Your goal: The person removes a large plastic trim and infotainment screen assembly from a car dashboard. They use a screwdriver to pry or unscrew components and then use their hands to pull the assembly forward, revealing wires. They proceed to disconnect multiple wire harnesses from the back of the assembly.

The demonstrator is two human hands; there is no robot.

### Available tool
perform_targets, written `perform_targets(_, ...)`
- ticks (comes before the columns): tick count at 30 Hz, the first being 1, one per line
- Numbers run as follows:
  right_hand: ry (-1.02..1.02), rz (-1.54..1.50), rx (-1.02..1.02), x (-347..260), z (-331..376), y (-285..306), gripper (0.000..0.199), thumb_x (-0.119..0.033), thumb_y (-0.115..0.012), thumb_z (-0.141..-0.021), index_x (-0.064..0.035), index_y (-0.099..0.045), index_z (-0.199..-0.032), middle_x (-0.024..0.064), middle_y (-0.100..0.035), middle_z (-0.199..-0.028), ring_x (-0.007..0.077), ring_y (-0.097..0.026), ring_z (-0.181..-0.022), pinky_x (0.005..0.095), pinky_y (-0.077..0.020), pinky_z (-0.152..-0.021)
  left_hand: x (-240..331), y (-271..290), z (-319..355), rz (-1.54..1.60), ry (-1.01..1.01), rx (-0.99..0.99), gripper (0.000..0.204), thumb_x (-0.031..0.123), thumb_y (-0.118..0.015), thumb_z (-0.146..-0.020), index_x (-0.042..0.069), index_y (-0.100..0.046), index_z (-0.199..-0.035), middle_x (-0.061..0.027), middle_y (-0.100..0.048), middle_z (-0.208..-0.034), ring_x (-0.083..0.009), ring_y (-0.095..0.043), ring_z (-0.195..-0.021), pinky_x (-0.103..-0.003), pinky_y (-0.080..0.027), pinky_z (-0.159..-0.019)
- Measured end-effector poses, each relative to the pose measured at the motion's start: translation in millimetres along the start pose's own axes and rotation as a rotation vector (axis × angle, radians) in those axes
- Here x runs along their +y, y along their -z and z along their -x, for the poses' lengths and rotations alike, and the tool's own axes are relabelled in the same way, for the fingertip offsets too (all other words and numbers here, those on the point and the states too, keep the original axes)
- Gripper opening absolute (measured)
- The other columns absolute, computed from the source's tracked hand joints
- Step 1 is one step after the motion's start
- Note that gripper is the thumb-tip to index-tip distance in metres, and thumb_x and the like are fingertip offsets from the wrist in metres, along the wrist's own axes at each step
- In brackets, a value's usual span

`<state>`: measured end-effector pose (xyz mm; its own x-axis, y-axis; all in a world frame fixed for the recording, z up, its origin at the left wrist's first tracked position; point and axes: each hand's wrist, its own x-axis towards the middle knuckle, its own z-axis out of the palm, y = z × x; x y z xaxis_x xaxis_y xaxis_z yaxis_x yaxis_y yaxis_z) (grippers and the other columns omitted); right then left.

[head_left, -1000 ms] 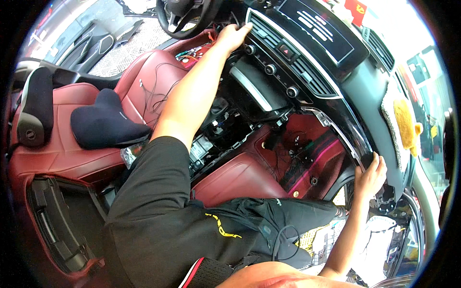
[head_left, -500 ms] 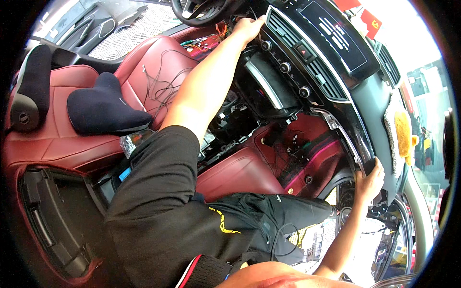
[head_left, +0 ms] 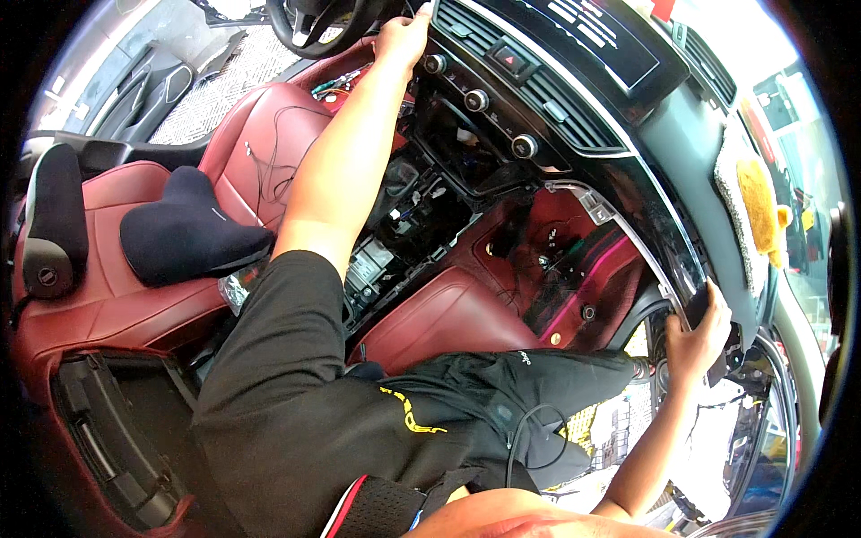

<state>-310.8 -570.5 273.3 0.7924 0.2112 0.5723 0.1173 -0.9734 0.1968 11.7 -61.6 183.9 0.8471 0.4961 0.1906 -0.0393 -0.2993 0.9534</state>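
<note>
Fingers of left hand (head_left: 403,39) curl at end of dash panel (head_left: 619,170), cannot tell if pinching; right hand (head_left: 698,339) pinches opposite end. Steering wheel (head_left: 316,50) near left fingers.

Glossy black plastic trim (head_left: 662,215), smooth leather-like seats (head_left: 439,316)
Knobs (head_left: 476,99) look metallic-rimmed; dash top (head_left: 689,154) matt, pillow (head_left: 193,235) matt cloth, toy (head_left: 758,206) fuzzy plush.

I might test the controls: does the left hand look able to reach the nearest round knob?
Probably yes: the left hand holds the end of the dash panel close to that knob, nothing visibly between them.
</note>
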Motion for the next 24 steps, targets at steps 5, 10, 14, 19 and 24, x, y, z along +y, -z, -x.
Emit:
perform_targets(5, 0.03, 0.032, 0.041, -12, 11, 7, 0.065, -0.005, -0.069, -0.068, -0.0043, -0.059, -0.133, 0.0144, -0.066, -0.123, 0.0354, -0.063, -0.112, 0.0466, -0.0467, -0.1, -17, -17, -13, 0.479, 0.196, -0.144, 0.068, 0.054, -0.057, -0.102, -0.01, -0.062, -0.125, -0.0202, -0.069, -0.12, -0.0263, -0.067, -0.103, -0.041, -0.053, -0.091)
perform_targets(10, 0.029, 0.01, 0.04, -17, 10, 15, 0.064, -0.004, -0.069, -0.069, -0.0036, -0.059, -0.132, 0.0146, -0.066, -0.122, 0.0354, -0.064, -0.11, 0.0465, -0.0474, -0.099, -33, -15, -28, 0.281, 0.074, -0.001, 0.072, 0.06, -0.056, -0.099, -0.01, -0.069, -0.114, -0.0206, -0.072, -0.111, -0.0269, -0.067, -0.101, -0.042, -0.051, -0.09)
perform_targets(14, -0.004, -0.04, 0.018, 0, 5, 2, 0.065, -0.004, -0.069, -0.068, -0.0034, -0.058, -0.132, 0.0154, -0.066, -0.123, 0.0351, -0.062, -0.111, 0.046, -0.046, -0.099, -16, -15, -10, 0.451, 0.131, -0.067, 0.061, 0.055, -0.055, -0.103, -0.003, -0.068, -0.12, -0.0133, -0.072, -0.114, -0.0236, -0.069, -0.102, -0.038, -0.053, -0.092)
perform_targets(19, -0.029, -0.035, 0.015, 11, -1, -3, 0.073, 0.002, -0.069, -0.064, -0.006, -0.057, -0.135, 0.0125, -0.066, -0.129, 0.0337, -0.062, -0.113, 0.0442, -0.0449, -0.101, -13, -11, -6, 0.509, 0.181, -0.084, 0.065, 0.058, -0.049, -0.104, -0.001, -0.065, -0.126, -0.0144, -0.072, -0.116, -0.0253, -0.071, -0.103, -0.041, -0.056, -0.091)
perform_targets(24, 0.029, 0.024, 0.053, -11, -6, 17, 0.07, 0.004, -0.071, -0.065, -0.0072, -0.057, -0.133, 0.0088, -0.068, -0.131, 0.0298, -0.065, -0.11, 0.0425, -0.0454, -0.099, -6, -8, -4, 0.644, 0.295, -0.009, 0.063, 0.06, -0.038, -0.107, 0.008, -0.061, -0.134, -0.0134, -0.065, -0.131, -0.028, -0.062, -0.118, -0.046, -0.049, -0.102)
